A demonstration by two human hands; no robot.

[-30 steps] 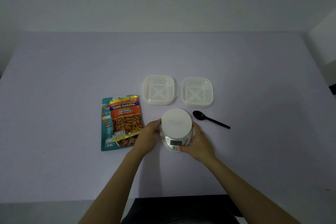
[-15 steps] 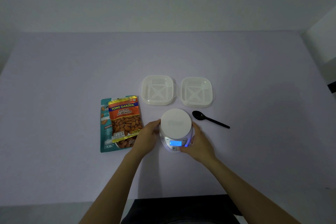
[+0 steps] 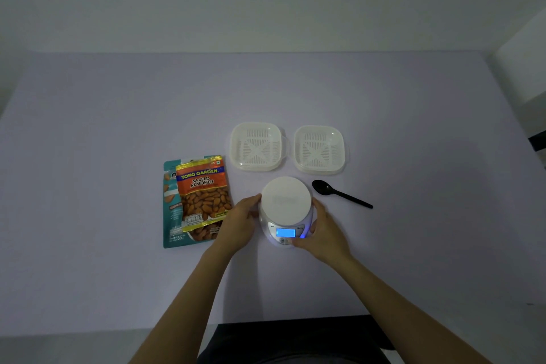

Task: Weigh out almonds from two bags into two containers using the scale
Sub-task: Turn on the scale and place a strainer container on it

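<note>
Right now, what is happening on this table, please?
A person holds a small white scale between both hands, the left hand and the right hand at its sides. Its display glows blue and its platform is bare. Two white containers behind it are empty. Two almond bags lie stacked to the left, and a black spoon lies to the right. No almonds are weighed yet.

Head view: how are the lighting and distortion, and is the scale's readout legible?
Head view: dim, even light; table edges bow from the wide lens; the scale display glows blue but its digits are unreadable; bag print stays sharp.
</note>
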